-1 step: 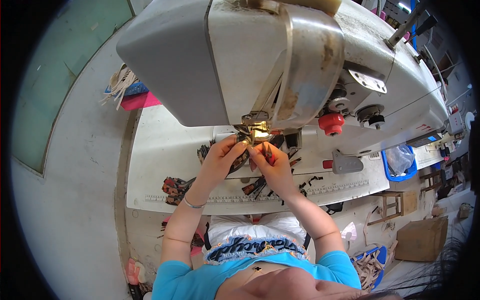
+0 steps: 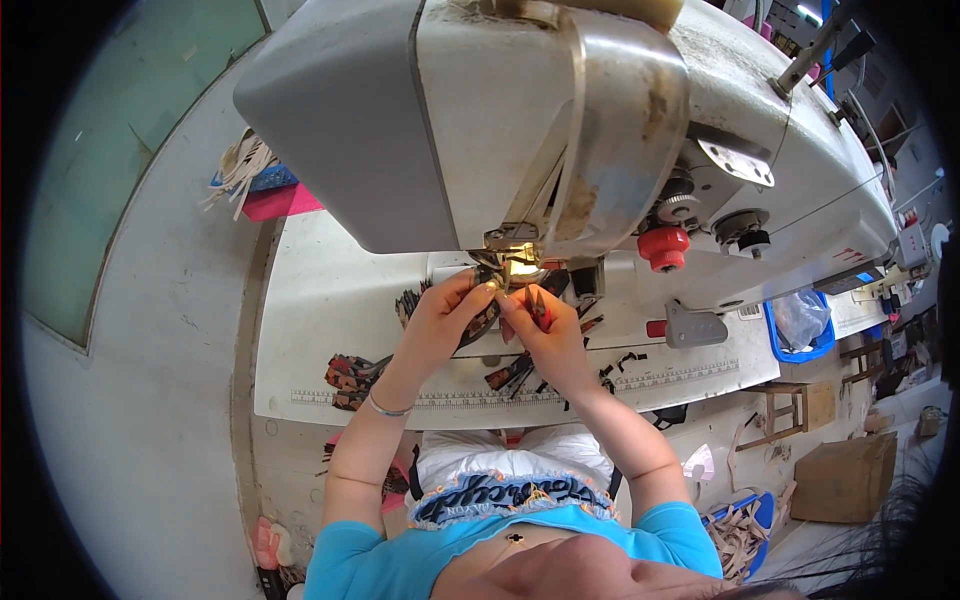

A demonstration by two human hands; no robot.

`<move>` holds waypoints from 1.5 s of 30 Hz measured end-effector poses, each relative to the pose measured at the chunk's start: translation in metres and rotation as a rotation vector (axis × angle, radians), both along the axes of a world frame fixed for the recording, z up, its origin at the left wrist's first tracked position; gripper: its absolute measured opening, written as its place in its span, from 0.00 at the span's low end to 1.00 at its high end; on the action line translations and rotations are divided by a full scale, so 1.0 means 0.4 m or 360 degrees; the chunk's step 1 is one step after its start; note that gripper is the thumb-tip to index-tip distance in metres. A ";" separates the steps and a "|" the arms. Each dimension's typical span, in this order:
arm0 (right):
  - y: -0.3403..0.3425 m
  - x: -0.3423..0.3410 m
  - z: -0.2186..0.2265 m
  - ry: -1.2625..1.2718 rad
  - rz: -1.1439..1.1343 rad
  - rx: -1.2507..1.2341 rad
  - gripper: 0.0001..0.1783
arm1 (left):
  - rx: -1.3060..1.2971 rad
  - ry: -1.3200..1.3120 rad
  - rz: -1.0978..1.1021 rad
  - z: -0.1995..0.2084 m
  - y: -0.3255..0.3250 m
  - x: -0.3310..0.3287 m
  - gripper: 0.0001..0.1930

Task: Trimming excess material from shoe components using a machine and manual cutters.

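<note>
Under the head of a white sewing machine (image 2: 490, 110), my two hands meet close to the lit needle area (image 2: 522, 262). My left hand (image 2: 445, 312) is closed, pinching the end of a dark patterned fabric strip (image 2: 480, 325) between thumb and fingers. Small red-handled thread snips (image 2: 541, 312) sit in my closed right hand (image 2: 548, 340), blades pointing up toward the machine. Its thumb and forefinger also come to the strip's end beside my left fingertips. Exactly where the strip lies under the presser foot is hidden by my fingers.
Bundled patterned strips (image 2: 352, 380) lie left on the white table (image 2: 300, 300); dark strips (image 2: 512, 372) and black scraps (image 2: 625, 362) lie right. A printed ruler (image 2: 450, 398) runs along the front edge. Blue baskets (image 2: 822, 345) and a cardboard box (image 2: 845, 478) stand right.
</note>
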State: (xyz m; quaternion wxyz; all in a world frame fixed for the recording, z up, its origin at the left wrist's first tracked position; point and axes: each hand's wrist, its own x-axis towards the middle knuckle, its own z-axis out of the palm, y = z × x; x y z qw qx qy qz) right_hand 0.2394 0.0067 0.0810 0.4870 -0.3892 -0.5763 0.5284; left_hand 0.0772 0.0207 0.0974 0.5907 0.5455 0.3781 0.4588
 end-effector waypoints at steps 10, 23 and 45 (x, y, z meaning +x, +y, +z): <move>-0.032 0.044 -0.044 -0.0072 0.0033 -0.0056 0.12 | 0.0116 0.0256 0.0055 0.010 0.007 0.001 0.12; -0.034 0.060 -0.123 -0.1641 0.0652 0.1018 0.17 | 0.0104 0.0246 0.0072 0.006 0.010 -0.008 0.11; 0.037 0.078 0.021 -0.0884 0.0088 0.0862 0.24 | 0.1628 0.1531 0.0708 0.034 -0.078 -0.009 0.14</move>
